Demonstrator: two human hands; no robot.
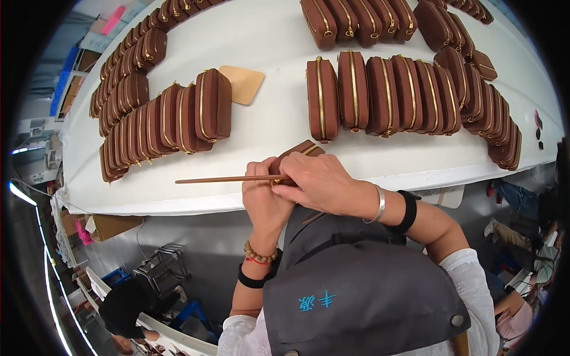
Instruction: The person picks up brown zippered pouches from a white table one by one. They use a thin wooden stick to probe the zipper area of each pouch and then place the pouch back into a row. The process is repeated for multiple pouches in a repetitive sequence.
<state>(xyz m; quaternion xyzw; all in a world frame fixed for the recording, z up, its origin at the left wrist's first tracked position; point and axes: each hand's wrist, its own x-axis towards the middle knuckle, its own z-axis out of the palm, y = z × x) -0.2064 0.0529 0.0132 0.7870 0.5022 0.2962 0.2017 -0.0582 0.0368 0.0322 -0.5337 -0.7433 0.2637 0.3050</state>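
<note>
A small brown zip bag (310,148) with a gold zipper is held between my hands at the table's front edge, its lower part hidden behind my fingers. My left hand (263,196) is closed round the bag's near left side. A thin brown strap (219,178) crosses over the left fingers and sticks out to the left. Its right end goes under my right hand (323,184), whose fingers are closed on it next to a bit of gold hardware at the bag. What exactly each fingertip pinches is partly hidden.
Rows of upright brown zip bags stand on the white table (267,118), a left group (214,107) and a right group (353,92), with more (368,21) behind. A tan board (242,84) lies by the left row. A metal-framed stool (161,267) and a person (127,311) are at lower left.
</note>
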